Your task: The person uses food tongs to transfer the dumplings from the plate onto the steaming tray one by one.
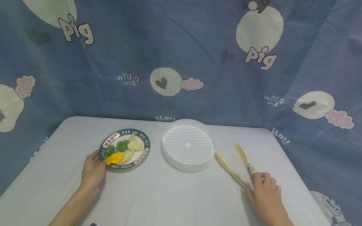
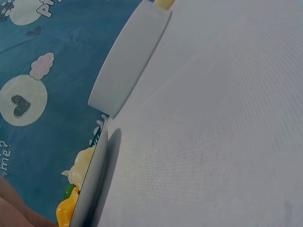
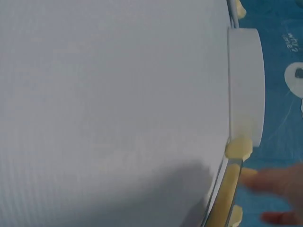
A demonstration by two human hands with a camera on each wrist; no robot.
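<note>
In the head view my left hand [image 1: 93, 172] grips the left rim of a round plate [image 1: 121, 167] with a green lettered border. Several dumpling-shaped pieces lie on it: green ones [image 1: 122, 146], cream ones [image 1: 135, 145] and a yellow one [image 1: 114, 158] near my thumb. The left wrist view shows the plate [image 2: 97, 175] edge-on, with a shadow beside it. On the right, my right hand [image 1: 266, 194] holds a pair of tongs [image 1: 226, 163] with pale yellow tips, thumb at one arm and fingers at the other. The tongs' arms are spread apart, their tips pointing away from me.
A round white steamer tray [image 1: 188, 146] with a perforated base stands between the plate and the tongs, close to the tips of one tong arm. A white cloth covers the table [image 1: 169, 197]. Behind it hangs a blue printed curtain [image 1: 181, 47].
</note>
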